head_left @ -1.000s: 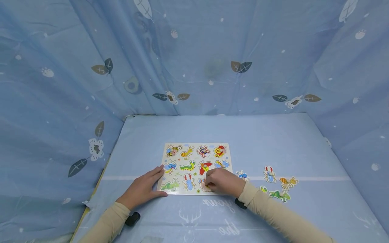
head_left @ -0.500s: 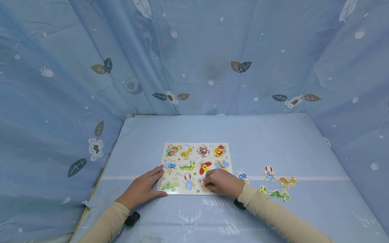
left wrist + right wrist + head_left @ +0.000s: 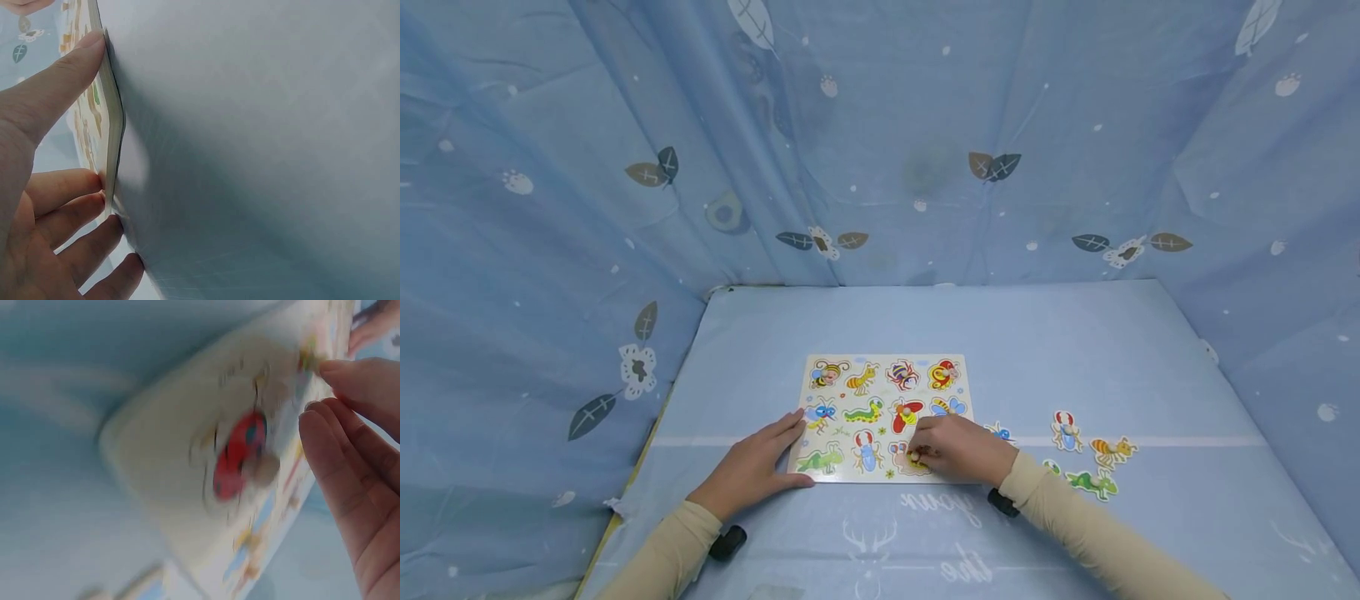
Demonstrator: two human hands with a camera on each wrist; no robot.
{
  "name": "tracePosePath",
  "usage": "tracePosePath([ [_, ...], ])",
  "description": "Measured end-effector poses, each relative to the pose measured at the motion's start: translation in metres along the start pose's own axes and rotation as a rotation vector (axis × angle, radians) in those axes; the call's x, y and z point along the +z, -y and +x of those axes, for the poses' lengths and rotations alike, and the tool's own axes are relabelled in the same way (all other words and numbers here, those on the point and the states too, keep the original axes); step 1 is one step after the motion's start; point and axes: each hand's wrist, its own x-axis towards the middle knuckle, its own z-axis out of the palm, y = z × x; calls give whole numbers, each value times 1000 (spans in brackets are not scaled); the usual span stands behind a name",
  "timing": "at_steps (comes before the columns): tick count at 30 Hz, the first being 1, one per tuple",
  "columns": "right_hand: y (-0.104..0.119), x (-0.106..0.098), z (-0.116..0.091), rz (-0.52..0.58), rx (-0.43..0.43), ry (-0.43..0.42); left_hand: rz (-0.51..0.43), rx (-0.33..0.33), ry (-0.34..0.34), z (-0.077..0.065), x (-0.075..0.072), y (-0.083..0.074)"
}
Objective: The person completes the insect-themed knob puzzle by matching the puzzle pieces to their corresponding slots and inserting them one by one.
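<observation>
A wooden insect puzzle board [image 3: 842,479] lies flat on the table. My left hand [image 3: 752,467] rests at its left edge, with thumb and fingertips touching the rim in the left wrist view. Over the bottom right corner is my right hand [image 3: 966,450], its fingers extended and slightly apart from the thumb. Just off its fingertips a yellowish piece [image 3: 916,458] sits in the bottom row, partly covered. In the right wrist view a red ladybug piece [image 3: 240,456] with a round wooden knob [image 3: 265,469] lies in the board near the hand. That view is blurred.
Right of the board lie several loose pieces: a blue mosquito [image 3: 1000,433], a stag beetle [image 3: 1066,432], an orange striped insect [image 3: 1112,452], a green grasshopper [image 3: 1093,483] and a caterpillar [image 3: 1051,467] partly behind the right sleeve. Blue patterned curtains [image 3: 880,167] enclose the table.
My right hand has shifted slightly right and its fingers have loosened, uncovering more of the yellowish piece in the bottom row. The left hand stays at the board's edge.
</observation>
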Motion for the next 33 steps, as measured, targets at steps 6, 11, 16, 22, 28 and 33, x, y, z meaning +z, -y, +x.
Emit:
tracePosePath([
  [6,-18,-22,-20,37,108,-11,1,1,-3,0,0,0],
  [11,-38,-40,-46,29,247,-43,7,5,-3,0,1,0],
  [16,-58,-55,-76,-18,423,-36,16,9,-8,0,1,1],
  [22,-79,-68,-117,-54,548,-39,19,2,0,0,0,1],
  [28,-91,-72,-143,-44,604,-58,13,4,1,1,0,1],
  [33,-95,-70,-150,-25,619,-66,13,4,-3,2,2,2],
])
